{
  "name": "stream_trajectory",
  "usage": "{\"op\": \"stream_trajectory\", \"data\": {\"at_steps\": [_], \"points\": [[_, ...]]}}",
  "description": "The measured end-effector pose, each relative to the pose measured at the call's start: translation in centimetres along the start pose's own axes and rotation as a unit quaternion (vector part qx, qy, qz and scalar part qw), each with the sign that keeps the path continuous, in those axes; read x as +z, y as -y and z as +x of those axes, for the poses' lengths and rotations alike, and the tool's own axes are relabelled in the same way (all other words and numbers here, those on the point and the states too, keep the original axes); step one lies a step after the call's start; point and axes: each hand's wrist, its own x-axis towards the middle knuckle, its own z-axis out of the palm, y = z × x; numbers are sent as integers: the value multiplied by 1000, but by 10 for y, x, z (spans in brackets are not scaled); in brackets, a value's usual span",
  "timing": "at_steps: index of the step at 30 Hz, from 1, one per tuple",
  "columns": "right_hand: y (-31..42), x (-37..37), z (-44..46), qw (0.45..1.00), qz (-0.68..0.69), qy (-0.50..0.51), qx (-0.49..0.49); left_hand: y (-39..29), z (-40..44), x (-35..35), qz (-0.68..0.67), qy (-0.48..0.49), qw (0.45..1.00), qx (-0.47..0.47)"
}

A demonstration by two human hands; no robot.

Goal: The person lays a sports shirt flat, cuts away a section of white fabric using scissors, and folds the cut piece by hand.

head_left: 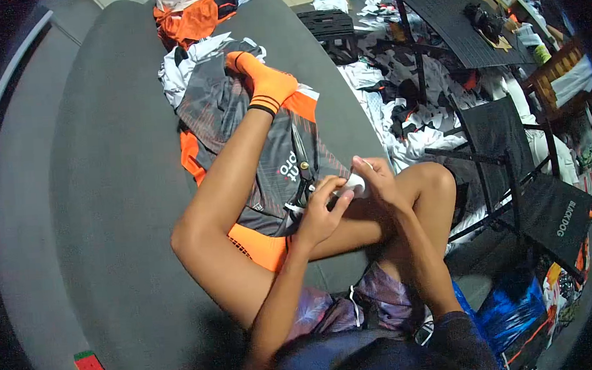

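Note:
My left hand (321, 214) is curled, with fingers and thumb around the near side of a small white rounded piece (355, 185); whether it is a spool or a roll I cannot tell. Close on its other side, my right hand (377, 178) has thumb and fingertips pinched together, and what they hold is too small to make out. Black-handled scissors (303, 163) lie just beyond the left hand. Under them spreads a dark grey jersey (268, 176) with white lettering and orange parts. My foot in an orange sock (269, 85) rests on this cloth.
The grey padded surface (120, 196) stretches to the left. Orange and white garments (194, 18) are heaped at its far end. To the right stand a black folding chair (496, 139) and a black table (462, 25), with piles of clothes (399, 90) around them. A red-and-green object (90, 369) lies lower left.

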Motion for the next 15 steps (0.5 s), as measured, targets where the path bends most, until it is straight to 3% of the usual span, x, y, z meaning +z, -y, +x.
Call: {"op": "stream_trajectory", "data": {"at_steps": [6, 9, 15], "points": [[5, -5, -2, 999, -4, 41, 15, 6, 1, -1, -43, 2, 999, 14], [2, -9, -1, 997, -7, 73, 24, 6, -3, -7, -78, 31, 995, -58], [12, 1, -6, 988, -64, 141, 4, 1, -6, -10, -140, 40, 984, -99]]}}
